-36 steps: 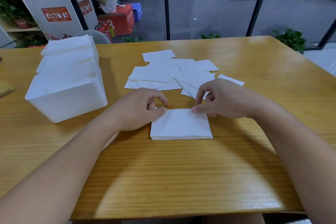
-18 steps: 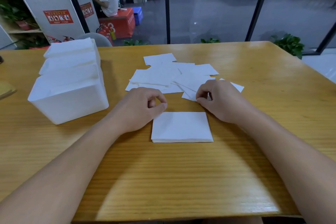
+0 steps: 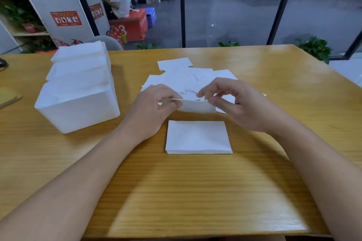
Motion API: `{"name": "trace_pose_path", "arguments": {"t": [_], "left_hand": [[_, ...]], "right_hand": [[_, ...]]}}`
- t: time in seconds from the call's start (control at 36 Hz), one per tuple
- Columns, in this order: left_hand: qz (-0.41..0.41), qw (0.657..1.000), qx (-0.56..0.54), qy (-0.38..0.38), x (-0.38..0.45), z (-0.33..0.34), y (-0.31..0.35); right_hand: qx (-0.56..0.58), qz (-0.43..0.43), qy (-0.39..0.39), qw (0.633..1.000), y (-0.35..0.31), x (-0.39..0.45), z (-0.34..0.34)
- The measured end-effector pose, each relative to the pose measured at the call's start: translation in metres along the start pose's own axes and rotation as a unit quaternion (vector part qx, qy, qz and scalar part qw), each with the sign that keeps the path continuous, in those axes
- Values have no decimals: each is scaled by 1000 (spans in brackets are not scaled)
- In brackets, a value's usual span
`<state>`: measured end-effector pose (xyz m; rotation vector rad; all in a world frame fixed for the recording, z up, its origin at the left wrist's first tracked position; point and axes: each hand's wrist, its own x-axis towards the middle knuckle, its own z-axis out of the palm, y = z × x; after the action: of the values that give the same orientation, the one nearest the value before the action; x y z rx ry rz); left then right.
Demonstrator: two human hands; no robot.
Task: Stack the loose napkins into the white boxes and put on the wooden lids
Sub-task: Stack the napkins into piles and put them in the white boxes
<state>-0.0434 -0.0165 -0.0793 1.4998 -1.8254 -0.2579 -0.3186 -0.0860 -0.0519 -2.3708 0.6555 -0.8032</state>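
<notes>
Both hands, left hand (image 3: 154, 107) and right hand (image 3: 238, 103), pinch one napkin (image 3: 196, 105) between them, gathering; next, I judge, squaring it onto the stack (image 3: 198, 137) just below.

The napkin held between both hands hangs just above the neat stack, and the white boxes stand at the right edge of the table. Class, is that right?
Not quite. The head view shows the white boxes on the left of the table, not the right. The rest holds: the left hand and right hand pinch one napkin just above the neat stack.
</notes>
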Motion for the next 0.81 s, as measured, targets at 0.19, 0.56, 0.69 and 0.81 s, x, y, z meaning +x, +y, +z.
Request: {"name": "trace_pose_path", "arguments": {"t": [0.19,0.56,0.69,0.81], "left_hand": [[-7,1000,14,0,-3,-1,5],[-3,988,-151,19,0,-12,11],[-79,980,-174,-58,0,-17,6],[-129,965,-149,-171,-2,-21,8]], "right_hand": [[-38,9,34,999,0,1,12],[60,96,131,985,-3,5,-8],[81,244,-14,966,-3,0,-9],[65,287,-91,951,-4,0,-7]]}}
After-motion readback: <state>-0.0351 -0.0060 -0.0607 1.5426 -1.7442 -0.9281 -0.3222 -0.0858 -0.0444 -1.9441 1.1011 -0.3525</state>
